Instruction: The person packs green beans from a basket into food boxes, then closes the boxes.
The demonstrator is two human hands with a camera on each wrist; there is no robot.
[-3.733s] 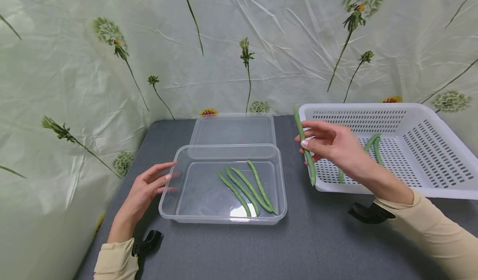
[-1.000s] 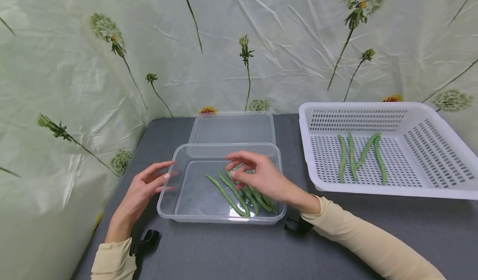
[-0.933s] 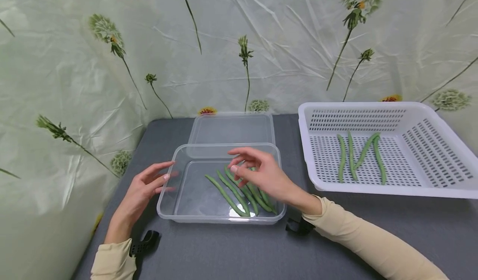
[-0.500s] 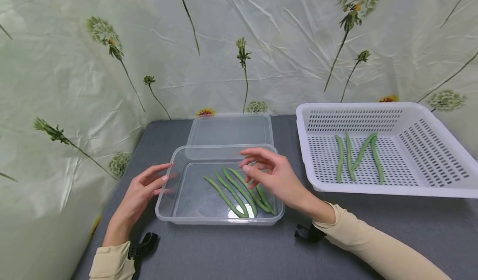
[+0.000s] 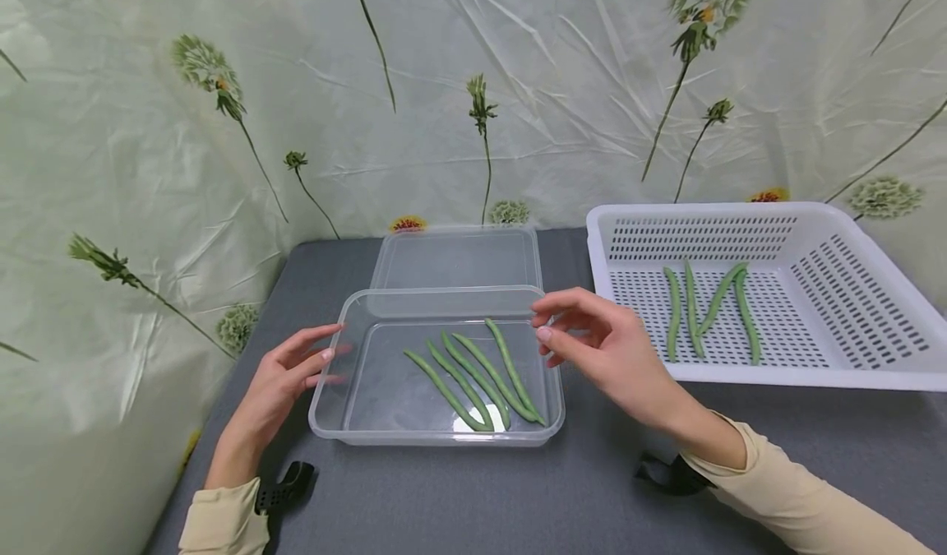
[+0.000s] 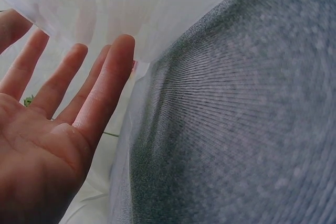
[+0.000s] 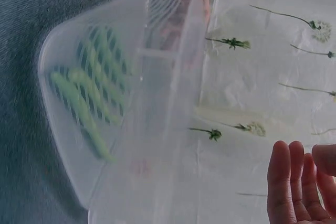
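A clear plastic container (image 5: 370, 438) sits on the grey cloth with several green beans (image 5: 473, 378) lying side by side in its right half. My left hand (image 5: 277, 390) rests its straight fingers against the container's left wall; the left wrist view shows the same hand (image 6: 63, 108) with fingers spread at the plastic. Above the container's right rim hovers my right hand (image 5: 599, 345), fingers loosely bent and holding nothing. To its right stands a white perforated basket (image 5: 873, 292) with several green beans (image 5: 693, 312) on its floor.
A clear flat lid (image 5: 459, 259) lies behind the container. The grey cloth (image 5: 444, 497) covers the table up to a flower-printed sheet (image 5: 414, 127) hanging at the back and left.
My right hand brought a green bean from the basket to the container and let it go there. It has since drawn back rightward, bare. My left hand keeps its place.
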